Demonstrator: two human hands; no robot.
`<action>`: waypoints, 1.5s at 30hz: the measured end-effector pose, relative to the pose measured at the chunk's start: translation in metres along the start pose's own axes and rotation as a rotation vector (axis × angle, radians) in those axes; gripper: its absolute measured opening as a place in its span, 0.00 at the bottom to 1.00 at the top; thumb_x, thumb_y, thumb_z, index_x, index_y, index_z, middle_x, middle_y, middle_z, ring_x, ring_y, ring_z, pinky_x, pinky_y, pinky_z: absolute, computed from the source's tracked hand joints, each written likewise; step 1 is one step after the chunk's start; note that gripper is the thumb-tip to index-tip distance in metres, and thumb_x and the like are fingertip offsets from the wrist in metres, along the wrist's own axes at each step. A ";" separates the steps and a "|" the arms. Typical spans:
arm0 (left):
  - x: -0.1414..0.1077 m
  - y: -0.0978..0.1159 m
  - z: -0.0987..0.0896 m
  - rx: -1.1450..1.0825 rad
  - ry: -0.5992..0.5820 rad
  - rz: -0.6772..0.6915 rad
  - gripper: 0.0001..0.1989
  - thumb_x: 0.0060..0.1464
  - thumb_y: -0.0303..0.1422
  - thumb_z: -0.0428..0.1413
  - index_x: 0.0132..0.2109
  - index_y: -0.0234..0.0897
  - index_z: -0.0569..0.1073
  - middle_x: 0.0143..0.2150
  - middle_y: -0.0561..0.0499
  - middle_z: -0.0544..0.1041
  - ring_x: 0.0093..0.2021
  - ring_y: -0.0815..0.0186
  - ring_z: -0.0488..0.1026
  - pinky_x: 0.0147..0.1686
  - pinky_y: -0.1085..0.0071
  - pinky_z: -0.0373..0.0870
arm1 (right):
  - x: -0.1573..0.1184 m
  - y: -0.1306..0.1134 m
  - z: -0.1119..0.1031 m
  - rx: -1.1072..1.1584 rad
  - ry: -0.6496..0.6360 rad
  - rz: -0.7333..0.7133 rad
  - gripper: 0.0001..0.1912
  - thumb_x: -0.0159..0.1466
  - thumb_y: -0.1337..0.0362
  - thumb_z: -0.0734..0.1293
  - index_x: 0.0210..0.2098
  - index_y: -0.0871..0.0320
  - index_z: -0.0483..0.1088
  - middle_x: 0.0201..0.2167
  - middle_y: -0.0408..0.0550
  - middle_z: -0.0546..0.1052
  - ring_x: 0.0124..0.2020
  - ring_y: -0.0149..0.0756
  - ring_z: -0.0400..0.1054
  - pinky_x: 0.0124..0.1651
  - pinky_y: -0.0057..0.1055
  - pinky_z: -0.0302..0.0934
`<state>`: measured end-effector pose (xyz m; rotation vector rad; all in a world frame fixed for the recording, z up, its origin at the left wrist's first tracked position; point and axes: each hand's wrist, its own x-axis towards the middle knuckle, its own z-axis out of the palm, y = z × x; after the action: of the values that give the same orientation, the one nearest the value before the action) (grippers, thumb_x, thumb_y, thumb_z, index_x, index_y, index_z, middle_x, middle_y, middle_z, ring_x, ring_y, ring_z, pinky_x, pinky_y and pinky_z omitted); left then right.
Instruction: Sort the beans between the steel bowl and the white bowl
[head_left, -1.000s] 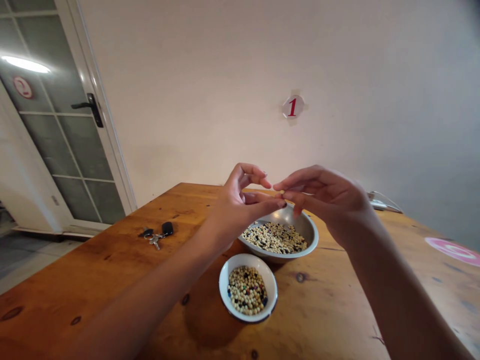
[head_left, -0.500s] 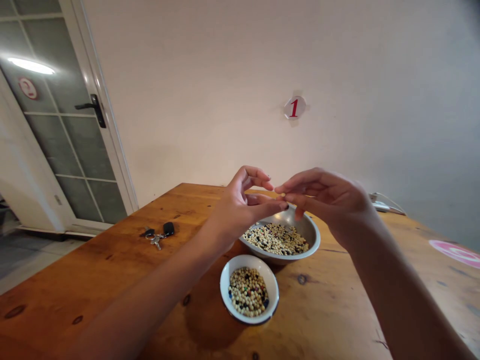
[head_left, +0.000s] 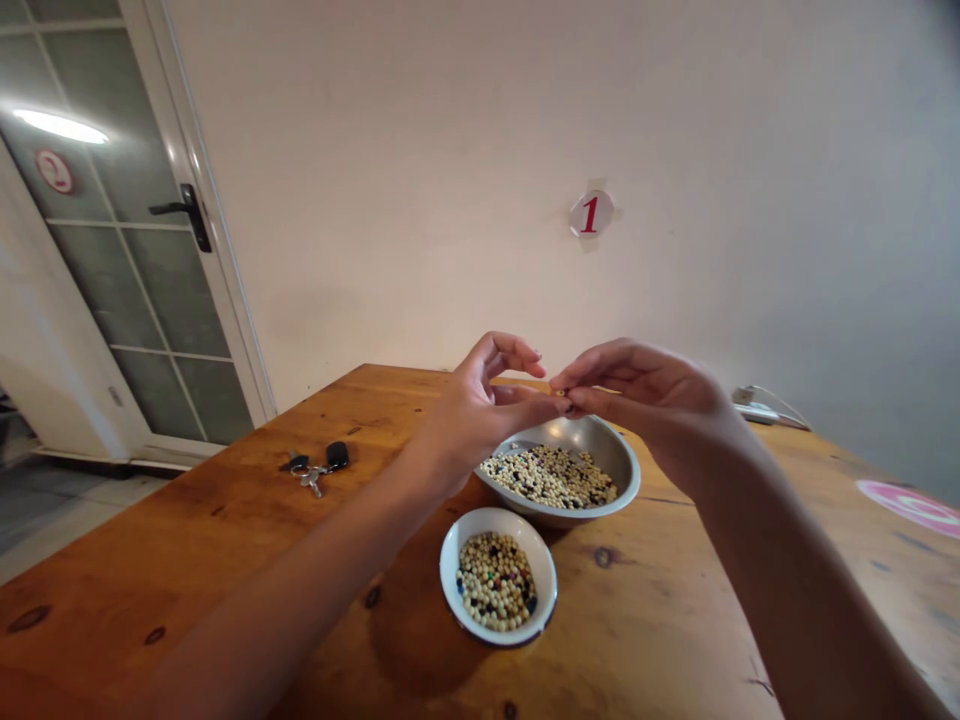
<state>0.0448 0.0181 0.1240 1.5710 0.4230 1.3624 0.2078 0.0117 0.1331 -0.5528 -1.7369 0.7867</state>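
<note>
Fingers [head_left: 600,354] of right hand [head_left: 667,395] pinch one bead [head_left: 561,393]; two bowls [head_left: 619,455] [head_left: 546,565], one key bunch [head_left: 310,479].

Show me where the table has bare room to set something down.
Bare tabletop: between keys and left forearm; between white bowl and right forearm; between right forearm and pink sticker. Crowded: around the metal bowl, close behind the white bowl, with both hands above.

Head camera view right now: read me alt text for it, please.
A person's left hand and right hand are close together over a metal bowl of beads, the right pinching one pale bead. A smaller white bowl of beads sits nearer on the wooden table; keys lie further left.
</note>
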 end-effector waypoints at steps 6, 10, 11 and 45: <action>0.000 -0.002 0.000 0.037 -0.017 0.019 0.19 0.38 0.26 0.61 0.36 0.37 0.60 0.38 0.55 0.65 0.29 0.76 0.69 0.34 0.75 0.67 | 0.002 0.007 -0.007 0.085 -0.057 0.019 0.08 0.52 0.70 0.69 0.32 0.56 0.69 0.32 0.42 0.73 0.35 0.30 0.69 0.39 0.28 0.66; -0.001 -0.003 0.000 0.071 -0.023 0.023 0.19 0.38 0.27 0.62 0.36 0.37 0.60 0.39 0.54 0.66 0.30 0.75 0.70 0.32 0.76 0.67 | 0.002 0.006 -0.007 0.103 -0.082 0.047 0.08 0.52 0.69 0.69 0.32 0.56 0.68 0.31 0.43 0.72 0.34 0.31 0.68 0.38 0.29 0.65; -0.001 -0.003 0.000 0.070 -0.025 0.025 0.19 0.38 0.27 0.62 0.36 0.37 0.60 0.40 0.54 0.66 0.30 0.75 0.69 0.32 0.76 0.67 | 0.002 0.006 -0.006 0.104 -0.089 0.055 0.08 0.52 0.68 0.69 0.32 0.56 0.67 0.31 0.43 0.71 0.34 0.31 0.68 0.38 0.29 0.65; 0.001 -0.001 0.000 -0.092 -0.017 -0.072 0.21 0.39 0.25 0.62 0.40 0.37 0.61 0.32 0.55 0.70 0.31 0.71 0.72 0.38 0.70 0.67 | 0.004 0.000 -0.002 0.053 0.034 0.068 0.15 0.47 0.65 0.72 0.28 0.54 0.60 0.31 0.43 0.65 0.32 0.31 0.64 0.37 0.33 0.65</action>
<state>0.0451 0.0195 0.1240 1.4774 0.3974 1.2950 0.2085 0.0146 0.1358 -0.5882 -1.6687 0.8643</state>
